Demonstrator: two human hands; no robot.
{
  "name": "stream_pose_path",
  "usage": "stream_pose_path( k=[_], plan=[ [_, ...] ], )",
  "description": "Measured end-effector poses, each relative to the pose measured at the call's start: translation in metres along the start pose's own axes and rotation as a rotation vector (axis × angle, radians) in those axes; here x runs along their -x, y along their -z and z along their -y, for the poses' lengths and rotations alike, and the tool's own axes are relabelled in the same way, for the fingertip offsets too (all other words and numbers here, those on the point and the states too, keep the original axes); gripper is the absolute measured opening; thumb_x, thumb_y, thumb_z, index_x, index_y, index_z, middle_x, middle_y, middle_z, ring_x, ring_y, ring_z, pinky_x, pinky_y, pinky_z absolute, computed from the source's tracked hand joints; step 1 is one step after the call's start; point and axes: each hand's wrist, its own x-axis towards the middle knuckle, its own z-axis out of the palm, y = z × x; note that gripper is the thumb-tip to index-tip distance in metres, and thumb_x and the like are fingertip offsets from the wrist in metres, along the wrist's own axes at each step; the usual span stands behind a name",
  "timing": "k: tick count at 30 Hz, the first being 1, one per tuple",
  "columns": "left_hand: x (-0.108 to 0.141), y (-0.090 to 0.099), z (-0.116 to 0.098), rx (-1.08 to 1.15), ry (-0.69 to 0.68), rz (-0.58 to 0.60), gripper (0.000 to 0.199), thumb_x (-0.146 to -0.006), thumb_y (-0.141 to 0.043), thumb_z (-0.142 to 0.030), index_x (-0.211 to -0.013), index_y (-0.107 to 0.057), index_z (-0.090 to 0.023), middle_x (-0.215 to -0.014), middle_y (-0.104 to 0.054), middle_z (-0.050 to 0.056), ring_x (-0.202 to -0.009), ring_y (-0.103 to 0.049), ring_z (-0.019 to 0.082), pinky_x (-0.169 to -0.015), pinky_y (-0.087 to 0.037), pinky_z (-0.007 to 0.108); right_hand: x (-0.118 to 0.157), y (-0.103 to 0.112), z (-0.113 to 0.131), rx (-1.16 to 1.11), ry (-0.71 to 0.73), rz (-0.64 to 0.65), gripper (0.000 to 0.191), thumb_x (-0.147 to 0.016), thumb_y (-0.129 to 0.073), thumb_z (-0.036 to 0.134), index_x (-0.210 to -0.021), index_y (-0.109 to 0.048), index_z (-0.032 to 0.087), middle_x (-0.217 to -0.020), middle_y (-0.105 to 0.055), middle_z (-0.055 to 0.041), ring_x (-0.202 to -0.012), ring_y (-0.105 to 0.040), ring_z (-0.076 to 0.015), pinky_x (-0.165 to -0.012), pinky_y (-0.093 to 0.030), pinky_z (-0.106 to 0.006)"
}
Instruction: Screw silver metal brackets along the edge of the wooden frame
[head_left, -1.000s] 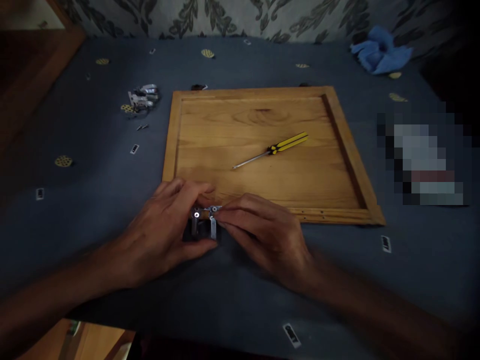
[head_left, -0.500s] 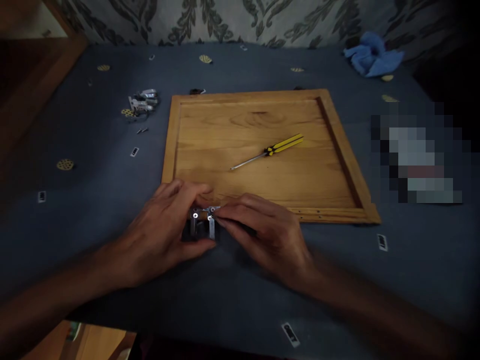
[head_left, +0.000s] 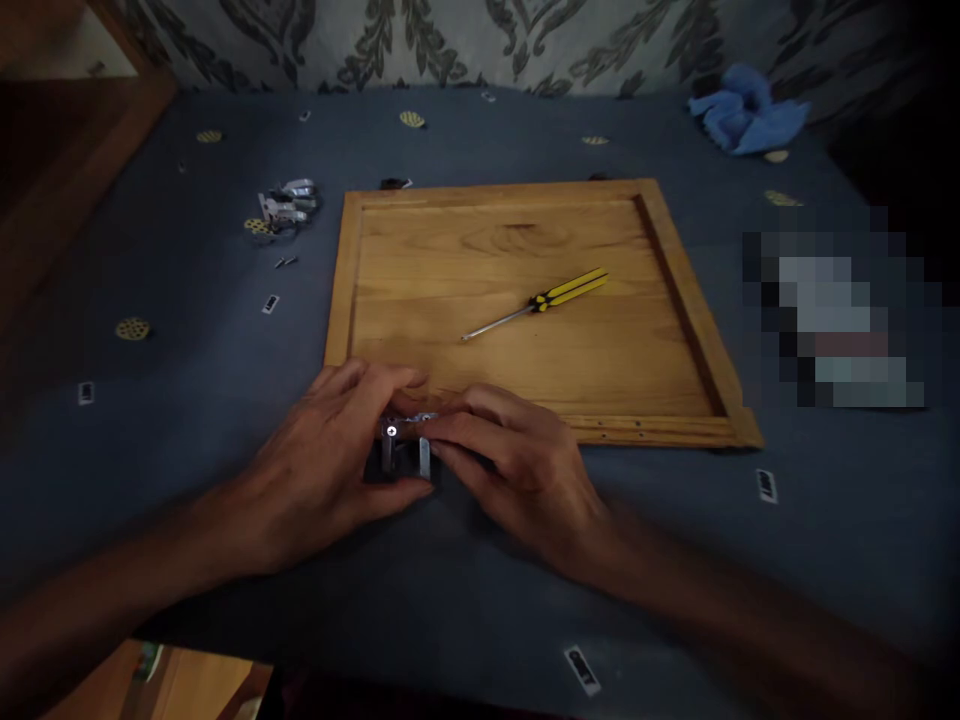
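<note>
A metal cabinet hinge (head_left: 425, 458) sits at the near edge of a framed wooden door panel (head_left: 480, 370), left of its middle. One cross-head screw (head_left: 391, 431) shows on the hinge's left side. My left hand (head_left: 322, 460) is closed around the hinge, thumb on the near side and fingers on the far side. My right hand (head_left: 517, 460) pinches at the hinge's right side, its fingertips over a second screw, which they hide. A screwdriver (head_left: 570, 290) with a yellow and black handle lies on the panel, beyond both hands.
Several more metal hinges (head_left: 289, 205) lie in a pile to the left, with small screws (head_left: 286, 262) nearby. A blue cloth (head_left: 750, 110) rests at the back right. A blurred-out object (head_left: 832, 310) lies right of the panel. Patterned blue cloth (head_left: 187, 420) covers the table.
The fingertips of my right hand have moved slightly left and now cover the right-hand screw head that showed before. My left hand keeps its hold on the hinge.
</note>
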Motion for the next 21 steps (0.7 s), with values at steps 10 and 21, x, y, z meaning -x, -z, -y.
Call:
stream_pose_path(
  k=[10,21],
  plan=[
    [-0.002,0.002,-0.001,-0.010,-0.001,0.015,0.060,-0.089,-0.081,-0.030,-0.140,-0.050,-0.032,-0.121,-0.073,0.005,-0.113,-0.070,0.033,-0.094,-0.061,0.052,0.001,-0.001,-0.003,0.006,0.007,-0.024,0.026,-0.111,-0.057,0.020,-0.103,-0.082,0.021,-0.083,-0.072,-0.0021,-0.076,-0.069,-0.0142,-0.068,-0.055,-0.026],
    [0.001,-0.004,0.002,-0.003,-0.006,-0.025,0.065,-0.087,-0.083,-0.023,-0.142,-0.050,-0.031,-0.118,-0.072,0.003,-0.114,-0.069,0.030,-0.098,-0.060,0.049,0.000,0.052,-0.027,-0.038,-0.004,0.007,0.030,-0.106,-0.069,0.027,-0.135,-0.071,0.029,-0.102,-0.077,-0.0036,-0.085,-0.075,-0.0202,-0.072,-0.063,-0.033]
  ],
)
